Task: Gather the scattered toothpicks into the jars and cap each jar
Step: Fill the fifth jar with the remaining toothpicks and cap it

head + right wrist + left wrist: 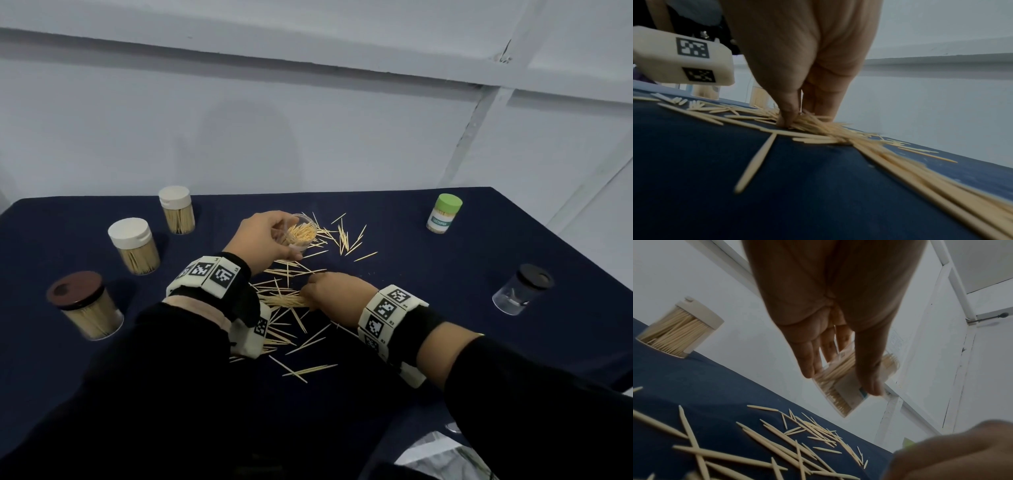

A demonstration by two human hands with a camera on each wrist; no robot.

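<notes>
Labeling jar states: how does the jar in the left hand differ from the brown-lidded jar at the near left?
The held jar has no lid and its mouth is open; the brown-lidded jar is capped. The held jar is tilted in the left hand, off the cloth; the brown-lidded one stands upright on the table, untouched. The held jar bears a paper label; none shows on the other. Both are clear and hold toothpicks.

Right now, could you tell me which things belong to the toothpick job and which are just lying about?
Job:
open jar held by left hand
right hand pinching toothpick bundle
scattered toothpicks
black-capped empty jar

Lying about:
crumpled clear plastic
</notes>
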